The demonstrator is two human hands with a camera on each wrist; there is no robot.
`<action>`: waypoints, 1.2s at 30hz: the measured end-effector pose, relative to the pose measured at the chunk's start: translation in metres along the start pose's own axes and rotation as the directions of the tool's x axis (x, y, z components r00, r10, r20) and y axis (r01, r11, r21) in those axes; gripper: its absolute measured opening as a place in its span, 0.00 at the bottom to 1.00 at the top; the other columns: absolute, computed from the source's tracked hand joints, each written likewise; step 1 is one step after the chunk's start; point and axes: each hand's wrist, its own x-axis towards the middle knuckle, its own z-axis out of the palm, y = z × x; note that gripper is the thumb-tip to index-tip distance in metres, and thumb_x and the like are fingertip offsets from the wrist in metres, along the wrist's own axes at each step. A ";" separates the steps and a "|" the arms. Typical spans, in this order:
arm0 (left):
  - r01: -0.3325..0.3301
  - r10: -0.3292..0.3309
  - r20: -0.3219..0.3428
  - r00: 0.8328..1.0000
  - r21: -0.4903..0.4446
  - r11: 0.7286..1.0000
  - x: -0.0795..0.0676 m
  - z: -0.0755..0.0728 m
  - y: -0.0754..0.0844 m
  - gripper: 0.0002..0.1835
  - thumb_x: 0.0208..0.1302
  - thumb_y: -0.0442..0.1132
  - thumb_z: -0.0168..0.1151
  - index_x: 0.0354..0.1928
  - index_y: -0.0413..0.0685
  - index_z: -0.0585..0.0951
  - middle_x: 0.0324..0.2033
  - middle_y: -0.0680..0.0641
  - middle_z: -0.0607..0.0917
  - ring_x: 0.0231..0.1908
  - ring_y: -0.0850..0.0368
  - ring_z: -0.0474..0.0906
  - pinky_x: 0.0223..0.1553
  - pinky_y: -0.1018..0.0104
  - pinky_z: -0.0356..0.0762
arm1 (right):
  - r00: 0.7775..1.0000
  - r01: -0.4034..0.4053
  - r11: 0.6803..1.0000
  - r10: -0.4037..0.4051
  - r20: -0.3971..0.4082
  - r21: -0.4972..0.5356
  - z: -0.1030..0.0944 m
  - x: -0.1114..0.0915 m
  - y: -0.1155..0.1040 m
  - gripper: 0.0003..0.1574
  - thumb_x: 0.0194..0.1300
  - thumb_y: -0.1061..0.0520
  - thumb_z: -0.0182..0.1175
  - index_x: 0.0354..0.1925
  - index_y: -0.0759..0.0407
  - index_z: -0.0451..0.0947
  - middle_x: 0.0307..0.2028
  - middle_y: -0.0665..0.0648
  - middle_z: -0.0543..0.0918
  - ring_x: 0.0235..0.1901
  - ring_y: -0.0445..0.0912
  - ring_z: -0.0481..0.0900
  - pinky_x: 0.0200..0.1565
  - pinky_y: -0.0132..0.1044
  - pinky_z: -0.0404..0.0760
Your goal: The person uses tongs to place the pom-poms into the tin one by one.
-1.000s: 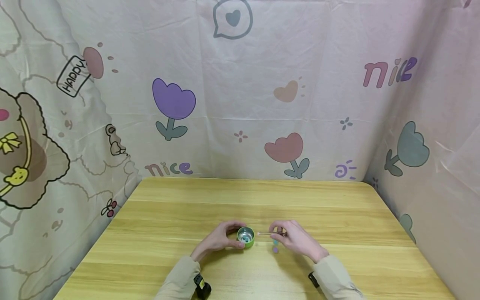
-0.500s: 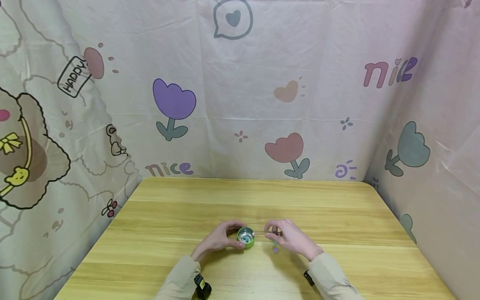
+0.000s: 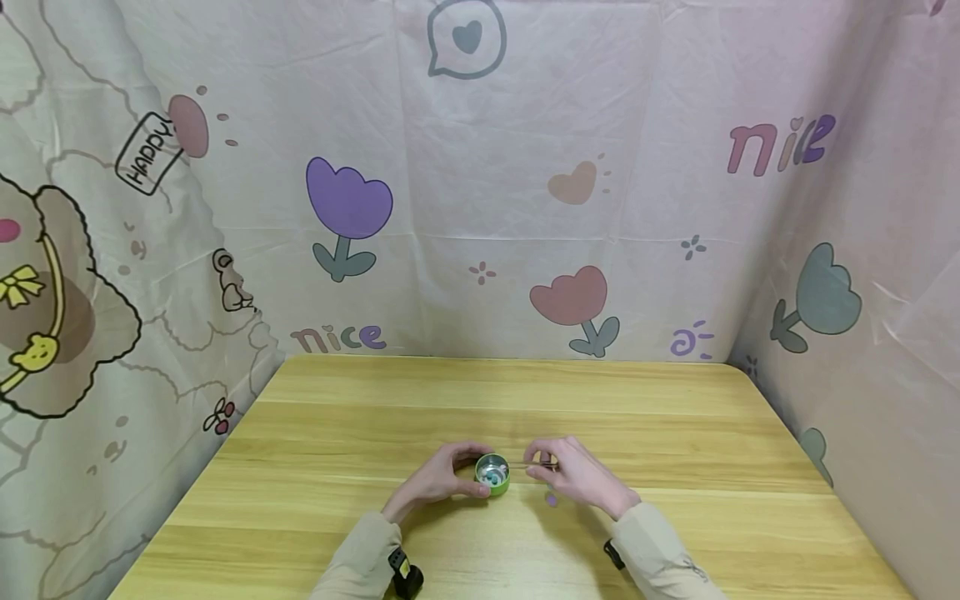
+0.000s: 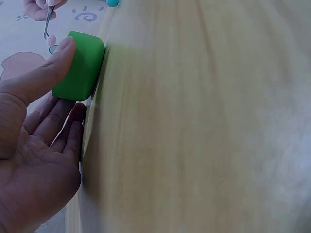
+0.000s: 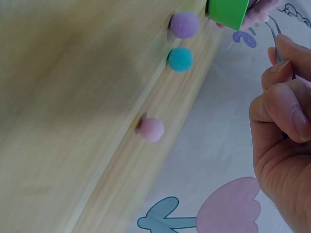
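Note:
My left hand (image 3: 437, 477) holds a small round-cornered green tin (image 4: 83, 68) on the table, thumb on one side and fingers on the other. Its silvery inside shows bluish and pale bits in the head view. With curled fingers my right hand (image 3: 581, 477) pinches metal tweezers (image 5: 274, 32), which point left at the tin. Between their tips is a pale pink pompom (image 4: 51, 40), right at the tin's rim. Below the right hand lie a purple pompom (image 5: 184, 24), a teal pompom (image 5: 180, 59) and another pink pompom (image 5: 151, 129).
The wooden table (image 3: 360, 417) reaches back to a printed cloth (image 3: 465, 183) that hangs behind it and along both sides. Sleeves cover both forearms, and a black wrist camera (image 3: 406, 575) sits by the left cuff.
My right hand has moved left, bringing the tweezers and the pink pompom from beside the tin to its rim. The left hand and tin have stayed put.

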 end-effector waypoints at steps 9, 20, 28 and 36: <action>-0.004 0.004 0.003 1.000 0.007 1.000 0.000 0.000 0.000 0.32 0.57 0.34 0.74 0.63 0.32 0.74 0.59 0.33 0.81 0.64 0.36 0.74 0.70 0.39 0.69 | 1.000 0.006 1.000 -0.006 -0.009 -0.003 0.001 0.001 -0.002 0.10 0.69 0.59 0.63 0.46 0.64 0.81 0.25 0.57 0.81 0.15 0.52 0.81 0.16 0.23 0.66; 0.004 -0.004 0.001 1.000 -0.005 1.000 0.000 0.000 0.000 0.33 0.56 0.33 0.74 0.63 0.32 0.74 0.60 0.33 0.80 0.64 0.35 0.73 0.71 0.39 0.68 | 1.000 -0.008 1.000 0.008 -0.011 0.010 0.002 0.001 -0.001 0.09 0.69 0.59 0.62 0.45 0.63 0.81 0.26 0.61 0.82 0.15 0.51 0.81 0.18 0.25 0.70; 0.002 -0.002 0.000 1.000 -0.001 1.000 0.001 0.000 0.000 0.33 0.56 0.33 0.75 0.63 0.32 0.74 0.60 0.33 0.80 0.65 0.35 0.73 0.71 0.39 0.67 | 1.000 0.007 1.000 -0.007 -0.023 -0.006 0.002 0.001 -0.001 0.08 0.69 0.59 0.63 0.44 0.62 0.81 0.25 0.58 0.82 0.14 0.49 0.80 0.19 0.25 0.71; -0.005 0.005 0.002 1.000 0.006 1.000 0.001 0.000 0.000 0.33 0.56 0.33 0.75 0.63 0.32 0.74 0.60 0.33 0.80 0.64 0.35 0.74 0.71 0.39 0.68 | 1.000 0.004 1.000 -0.004 -0.021 -0.001 0.002 -0.003 0.002 0.08 0.69 0.58 0.62 0.44 0.61 0.81 0.25 0.59 0.83 0.16 0.46 0.81 0.21 0.25 0.73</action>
